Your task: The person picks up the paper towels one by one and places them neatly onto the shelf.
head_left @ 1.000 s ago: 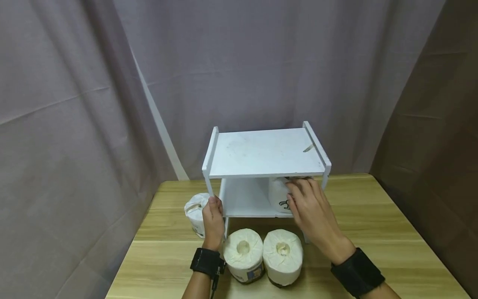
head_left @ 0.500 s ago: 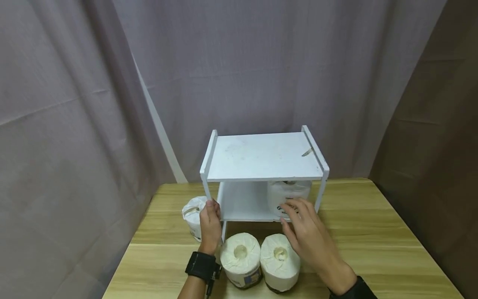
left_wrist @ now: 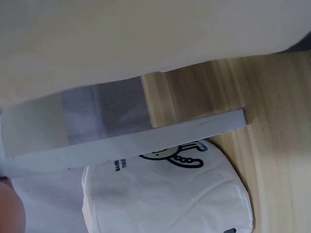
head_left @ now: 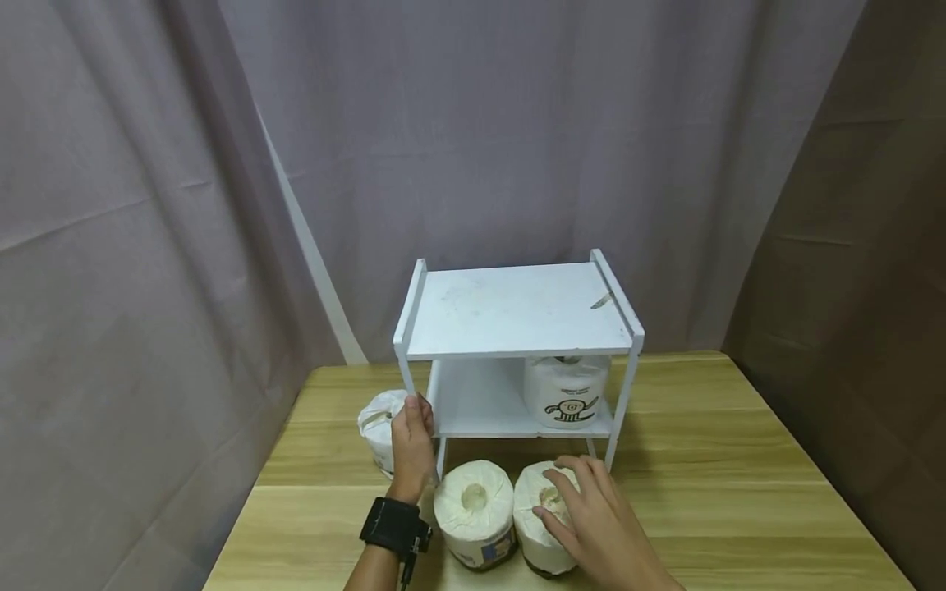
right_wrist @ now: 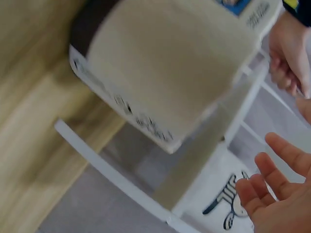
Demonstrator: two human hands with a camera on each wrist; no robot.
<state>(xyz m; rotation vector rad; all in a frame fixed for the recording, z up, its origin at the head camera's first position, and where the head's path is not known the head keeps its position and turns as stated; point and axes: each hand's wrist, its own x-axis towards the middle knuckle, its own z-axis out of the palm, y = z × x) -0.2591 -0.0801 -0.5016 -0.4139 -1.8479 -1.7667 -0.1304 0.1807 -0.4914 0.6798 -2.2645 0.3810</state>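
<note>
A small white two-tier shelf [head_left: 517, 312] stands on the table, its front left leg gripped by my left hand [head_left: 412, 447]. My right hand [head_left: 602, 525] is over the right-hand front toilet roll [head_left: 543, 548], thumb and fingers apart and loosely bent. In the right wrist view the right hand's fingers [right_wrist: 286, 160] are spread with nothing between them. Beside that roll stands another wrapped toilet roll [head_left: 476, 525]. On the lower tier, at the right, a toilet roll [head_left: 565, 392] with a cartoon print stands upright.
Left of the shelf stands one more wrapped toilet roll [head_left: 380, 439], partly hidden by the left hand. The wooden table [head_left: 739, 492] extends to the right. A grey curtain [head_left: 517, 148] hangs close behind the shelf.
My right hand has left the toilet roll on the lower tier and come down and toward me, over the right front roll. The left hand has kept its grip on the leg.
</note>
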